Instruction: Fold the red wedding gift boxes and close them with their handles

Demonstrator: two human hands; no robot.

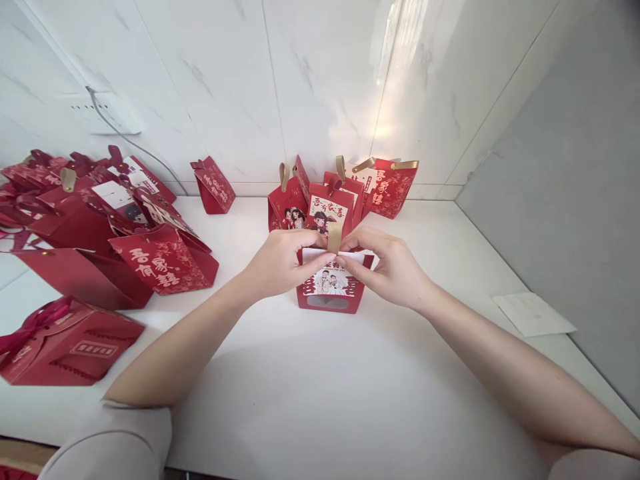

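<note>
A small red gift bag (331,285) stands upright on the worktop (345,400), its printed front with the pictured couple and clear window turned towards the person. The left hand (287,263) and right hand (387,265) meet at its top edge, each pinching there with thumb and fingers around the foot of a gold ribbon (334,238), which stands up between them.

On this bag, the body looks fully folded and the ribbon is in place at the top; what seems left is securing that top, though the fingers hide whether it is fastened. Just behind, a cluster of red bags (327,210) already carries ribbon loops, gold or dark red, and appears finished. A lone bag (215,187) stands near the wall. On the left, a crowded pile of bags (163,260) also shows ribbons, so these look closed too, though many overlap and cannot be checked.
</note>
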